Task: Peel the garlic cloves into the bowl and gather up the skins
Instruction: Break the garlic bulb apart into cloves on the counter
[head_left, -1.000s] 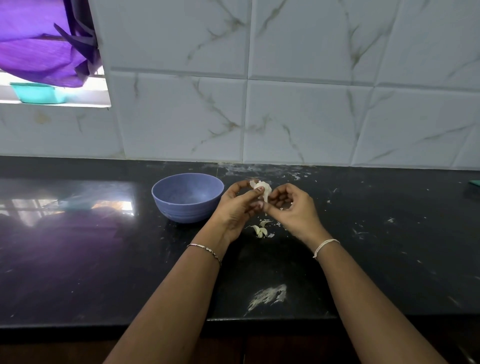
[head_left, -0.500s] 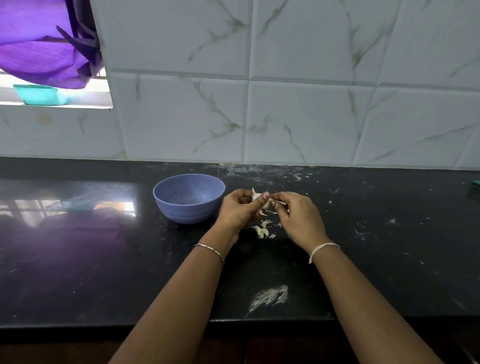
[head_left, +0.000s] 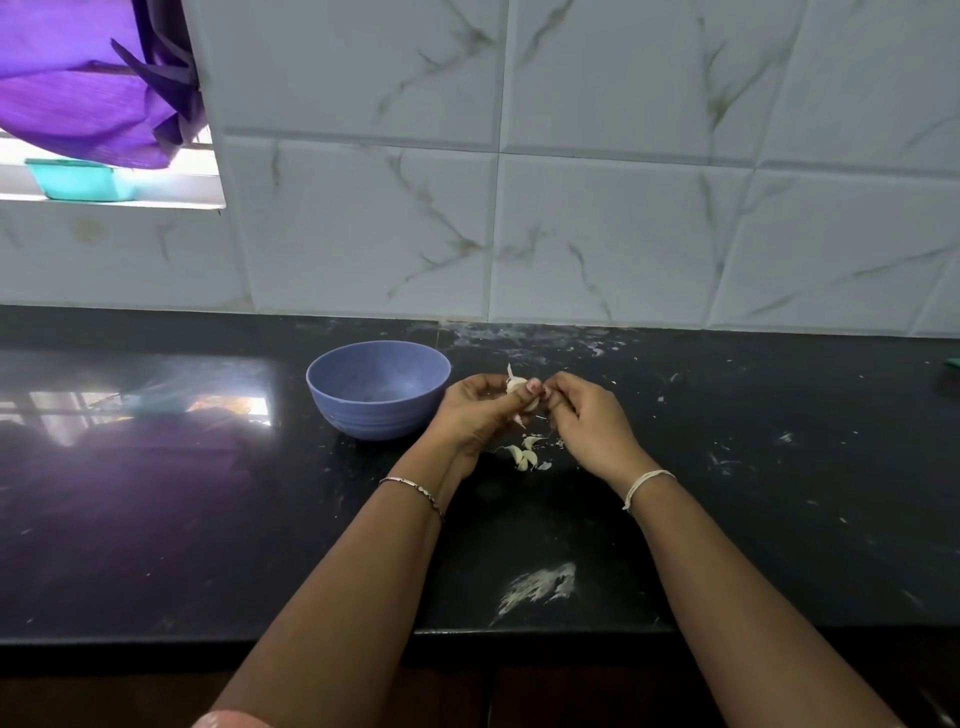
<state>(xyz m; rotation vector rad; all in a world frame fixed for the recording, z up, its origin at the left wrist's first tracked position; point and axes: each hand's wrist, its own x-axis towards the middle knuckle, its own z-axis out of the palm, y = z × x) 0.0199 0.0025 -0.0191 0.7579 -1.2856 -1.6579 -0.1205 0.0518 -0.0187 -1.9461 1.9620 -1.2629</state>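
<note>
Two hands meet just above the black table, right beside the blue bowl. The left hand has its fingers curled round a garlic clove, with a pale wisp of skin poking up from the top. The right hand comes in from the other side, fingers bent, its fingertips pinching at the same clove, so both hands grip it at once. The clove sits in the air between them, just right of the bowl's rim and not inside it. Directly below, a small heap of pale garlic pieces lies on the table between the two wrists; skins or whole cloves, it is hard to tell from this angle. The bowl stands upright, touching neither hand. A thin bracelet circles the left wrist and a white thread band the right. Nearer the front edge, a white smear marks the table. Behind runs a marbled tile wall, with a purple cloth hanging over a teal container at upper left.
</note>
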